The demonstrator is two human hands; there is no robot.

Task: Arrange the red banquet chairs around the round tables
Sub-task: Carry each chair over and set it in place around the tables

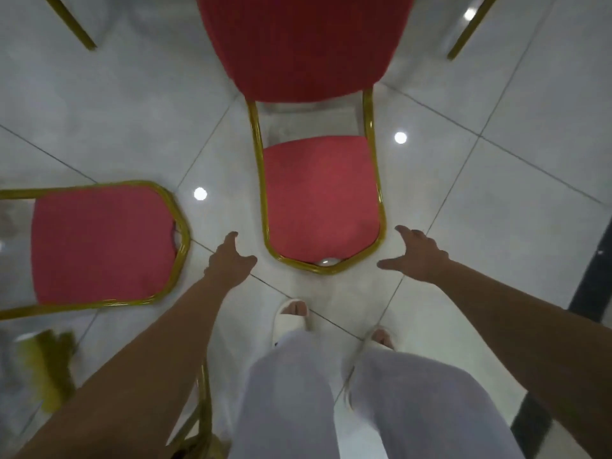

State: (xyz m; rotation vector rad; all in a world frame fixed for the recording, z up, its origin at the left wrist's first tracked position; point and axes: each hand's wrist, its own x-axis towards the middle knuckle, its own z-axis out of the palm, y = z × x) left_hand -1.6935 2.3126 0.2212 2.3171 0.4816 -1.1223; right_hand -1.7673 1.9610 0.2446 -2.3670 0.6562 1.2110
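A red banquet chair (321, 197) with a gold frame stands right in front of me, its padded backrest nearest me and its seat beyond. My left hand (230, 258) hovers just left of the backrest's top corner, fingers spread, touching nothing. To the right of that top edge my right hand (415, 255) is stretched out, empty, with fingers spread. A second red chair (102, 246) stands to the left, only its backrest in view.
The floor (496, 193) is glossy white tile with light reflections. Gold chair legs show at the top left (71, 23), top right (470, 29) and bottom left (202, 405). A dark strip (592, 293) runs along the right edge. My feet in white slippers stand below the chair.
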